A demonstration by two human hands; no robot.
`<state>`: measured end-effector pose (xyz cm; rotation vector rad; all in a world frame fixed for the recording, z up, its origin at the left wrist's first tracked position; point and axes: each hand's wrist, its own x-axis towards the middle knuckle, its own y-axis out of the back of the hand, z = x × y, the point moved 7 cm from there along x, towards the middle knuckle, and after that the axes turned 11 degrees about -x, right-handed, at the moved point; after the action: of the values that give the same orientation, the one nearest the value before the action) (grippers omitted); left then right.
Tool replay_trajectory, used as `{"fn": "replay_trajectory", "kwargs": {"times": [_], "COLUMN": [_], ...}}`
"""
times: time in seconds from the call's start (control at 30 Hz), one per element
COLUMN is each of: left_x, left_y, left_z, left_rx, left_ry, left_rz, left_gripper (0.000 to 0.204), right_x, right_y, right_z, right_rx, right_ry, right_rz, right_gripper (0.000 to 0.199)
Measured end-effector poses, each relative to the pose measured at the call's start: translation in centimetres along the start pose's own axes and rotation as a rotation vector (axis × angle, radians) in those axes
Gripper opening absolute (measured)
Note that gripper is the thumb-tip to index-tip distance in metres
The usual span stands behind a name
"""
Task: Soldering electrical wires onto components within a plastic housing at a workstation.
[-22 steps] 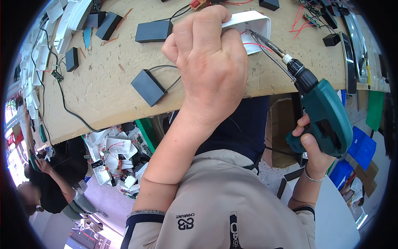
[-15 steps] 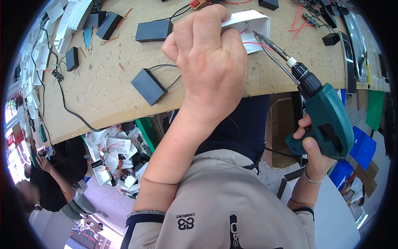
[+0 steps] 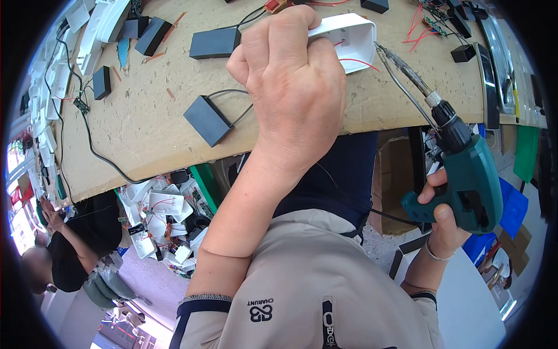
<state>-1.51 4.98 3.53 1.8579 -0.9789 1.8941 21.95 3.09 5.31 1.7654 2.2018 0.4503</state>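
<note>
Compared with a moment ago, the main change is at the right hand: it has drawn the green soldering tool back, so that its metal tip, which was inside the white housing, is now just outside, near the right edge of the rim. In my judgement, this means that the contact of the tip inside is finished, or at least interrupted. The left hand has stayed almost in the same place, its fingers bent closely over the left side of the housing and holding it near the far edge of the view; some fingertips are hidden. I cannot tell if the housing rests on the surface or is a little lifted. The fingers of the right hand are closed around the tool's handle. A red wire curves out of the housing; whether its inner end is fixed, I cannot tell. As for writing, the beige shirt carries a dark logo with lettering, upside down in this view, and light letters on its dark front strip. On the black box nearby, no label can be seen.
</note>
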Motion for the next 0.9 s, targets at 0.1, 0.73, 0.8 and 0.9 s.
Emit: {"fn": "replay_trajectory", "kwargs": {"times": [0.1, 0.73, 0.8, 0.9], "left_x": [0.1, 3.2, 3.4, 3.8], "left_y": [-0.2, -2.1, -2.3, -2.0], "left_z": [0.0, 1.7, 1.9, 2.1], "left_rx": [0.01, 0.539, 0.567, 0.502], "left_ry": [0.021, 0.497, 0.479, 0.472], "left_rz": [-0.025, -1.055, -1.104, -1.07], "left_gripper": [0.014, 0.014, 0.016, 0.018], "right_x": [-0.1, -0.8, -0.8, -0.8], "right_y": [0.0, 1.7, 1.7, 1.9], "right_z": [-0.1, 0.2, 0.3, 0.4], "right_rx": [0.015, 0.133, 0.138, 0.156], "right_ry": [0.014, 0.13, 0.131, 0.141], "right_rz": [0.006, 0.082, 0.078, 0.07], "right_gripper": [0.059, 0.056, 0.056, 0.056]}}
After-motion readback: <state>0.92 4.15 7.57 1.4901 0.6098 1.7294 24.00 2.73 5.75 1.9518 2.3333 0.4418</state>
